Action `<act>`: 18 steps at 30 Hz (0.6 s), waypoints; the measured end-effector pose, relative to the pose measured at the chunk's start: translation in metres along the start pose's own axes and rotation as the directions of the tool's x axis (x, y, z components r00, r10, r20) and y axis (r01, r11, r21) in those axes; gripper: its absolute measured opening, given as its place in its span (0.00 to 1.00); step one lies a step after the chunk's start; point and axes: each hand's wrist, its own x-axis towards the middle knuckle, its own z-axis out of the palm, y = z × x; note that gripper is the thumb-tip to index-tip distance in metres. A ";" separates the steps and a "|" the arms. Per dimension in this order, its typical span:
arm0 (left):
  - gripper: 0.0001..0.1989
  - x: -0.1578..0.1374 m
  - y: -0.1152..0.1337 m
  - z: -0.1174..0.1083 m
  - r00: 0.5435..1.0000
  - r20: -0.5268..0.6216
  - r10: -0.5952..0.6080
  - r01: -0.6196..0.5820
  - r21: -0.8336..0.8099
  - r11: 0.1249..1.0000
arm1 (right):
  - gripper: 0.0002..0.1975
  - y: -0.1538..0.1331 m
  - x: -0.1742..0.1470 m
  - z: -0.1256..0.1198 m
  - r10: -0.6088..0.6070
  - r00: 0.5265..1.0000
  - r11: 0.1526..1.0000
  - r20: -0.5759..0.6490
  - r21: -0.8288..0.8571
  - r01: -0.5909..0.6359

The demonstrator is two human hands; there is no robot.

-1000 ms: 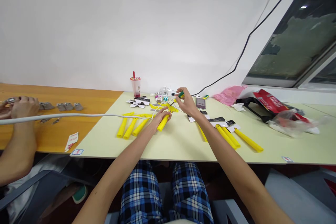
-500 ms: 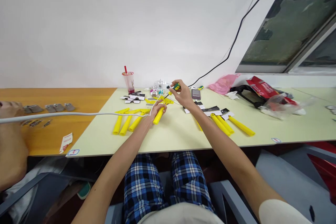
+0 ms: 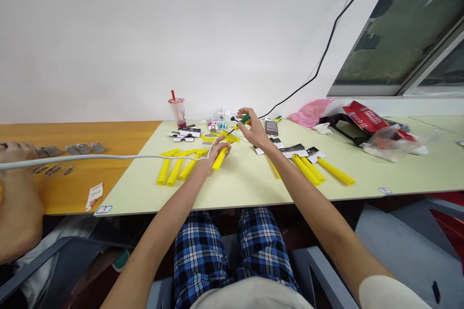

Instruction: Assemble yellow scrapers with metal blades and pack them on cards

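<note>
My left hand (image 3: 216, 149) is closed around a yellow T-shaped plastic handle (image 3: 219, 159), its tube end pointing toward me and its wider head away. My right hand (image 3: 253, 131) grips a screwdriver (image 3: 245, 119) with a green and yellow grip, between thumb and fingers. Its shaft slants down left to the head of the yellow piece; the exact contact point is too small to make out. Left of my left hand lie several similar yellow handles (image 3: 175, 172) side by side. More yellow handles (image 3: 305, 170) with black-and-white cards (image 3: 293, 150) lie beyond my right forearm.
A lidded cup (image 3: 178, 112) with a red straw stands near the wall. A white cable (image 3: 108, 157) crosses from the left to my left wrist. A phone-like dark device (image 3: 271, 128) lies behind. Bags and red packaging (image 3: 366, 118) sit at right. Another person's hand (image 3: 16, 152) is at far left.
My right hand's fingers have shifted on the screwdriver grip, more spread and lifted than before. The left hand keeps its hold on the yellow handle. The view has moved slightly.
</note>
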 end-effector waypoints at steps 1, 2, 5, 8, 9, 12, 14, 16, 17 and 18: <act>0.37 0.000 0.000 0.000 1.000 -0.006 0.001 -0.001 0.004 1.000 | 0.20 0.000 0.000 0.000 0.007 1.000 1.000 0.017 0.021 -0.007; 0.37 0.000 0.000 0.000 1.000 -0.010 0.000 0.000 0.008 1.000 | 0.19 0.000 -0.001 0.000 0.023 1.000 0.999 0.018 0.026 -0.023; 0.35 0.000 -0.001 0.000 1.000 -0.012 0.000 0.001 0.023 1.000 | 0.18 0.000 -0.001 0.002 0.065 0.997 0.998 -0.031 -0.025 -0.066; 0.35 0.001 -0.002 0.001 1.000 -0.023 0.008 -0.007 0.032 0.999 | 0.18 0.001 -0.002 0.004 0.030 0.999 1.000 -0.014 -0.001 -0.030; 0.34 0.001 -0.002 0.001 1.000 -0.028 0.011 -0.010 0.034 0.999 | 0.18 0.001 -0.002 0.005 0.017 1.000 0.999 0.009 0.029 -0.017; 0.34 0.002 -0.002 0.001 0.999 -0.032 0.019 -0.018 0.043 0.999 | 0.20 0.002 -0.005 0.008 0.038 0.999 0.997 0.018 0.068 -0.039; 0.33 0.003 -0.002 0.000 0.999 -0.025 0.021 -0.020 0.050 0.999 | 0.21 0.003 -0.007 0.010 0.076 0.996 0.997 -0.054 0.028 -0.075; 0.32 0.004 -0.003 -0.001 1.000 -0.018 0.021 -0.020 0.057 0.998 | 0.22 0.005 -0.011 0.012 0.085 0.989 0.996 -0.124 -0.008 -0.087; 0.32 0.005 -0.003 -0.002 1.000 -0.018 0.022 -0.021 0.061 0.998 | 0.22 0.008 -0.012 0.013 0.076 0.988 0.997 -0.133 -0.005 -0.077; 0.32 0.006 -0.003 -0.003 0.999 -0.020 0.025 -0.023 0.065 0.998 | 0.23 0.011 -0.014 0.015 0.062 0.991 0.998 -0.122 0.012 -0.061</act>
